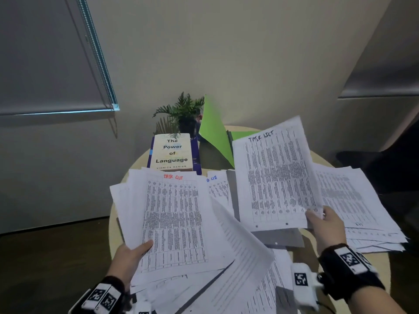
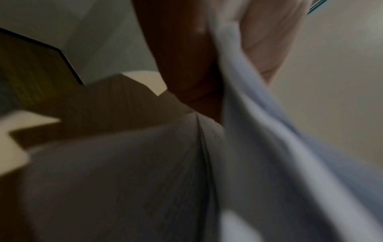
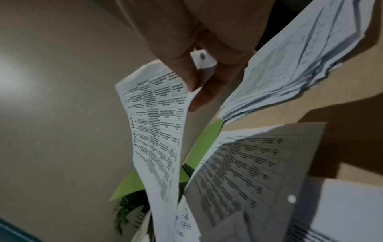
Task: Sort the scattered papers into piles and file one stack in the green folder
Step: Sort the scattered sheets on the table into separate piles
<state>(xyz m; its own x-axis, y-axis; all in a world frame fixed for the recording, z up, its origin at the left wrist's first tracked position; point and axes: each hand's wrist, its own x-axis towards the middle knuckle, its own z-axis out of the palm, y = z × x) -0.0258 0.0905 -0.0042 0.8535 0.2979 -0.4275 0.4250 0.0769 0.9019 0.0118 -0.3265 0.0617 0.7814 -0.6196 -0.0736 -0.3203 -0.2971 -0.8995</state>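
My left hand (image 1: 133, 253) grips a thick stack of printed sheets (image 1: 174, 223) by its lower left corner; the top sheet is headed "TASK LIST" in red. In the blurred left wrist view the stack's edge (image 2: 259, 131) runs beside my thumb. My right hand (image 1: 322, 219) pinches one sheet headed "TASK LIST" in black (image 1: 275, 175) at its lower right corner and holds it lifted; that black-headed sheet (image 3: 157, 127) hangs from my fingers (image 3: 182, 54). The green folder (image 1: 215, 134) stands open at the table's back, with the folder (image 3: 205, 145) showing behind the sheet.
A pile of printed sheets (image 1: 360, 207) lies at the right of the round wooden table (image 1: 353, 259). More sheets, one headed in blue (image 1: 217, 184), lie in the middle. A book, "The Power of Language" (image 1: 172, 152), and a potted plant (image 1: 183, 112) stand at the back.
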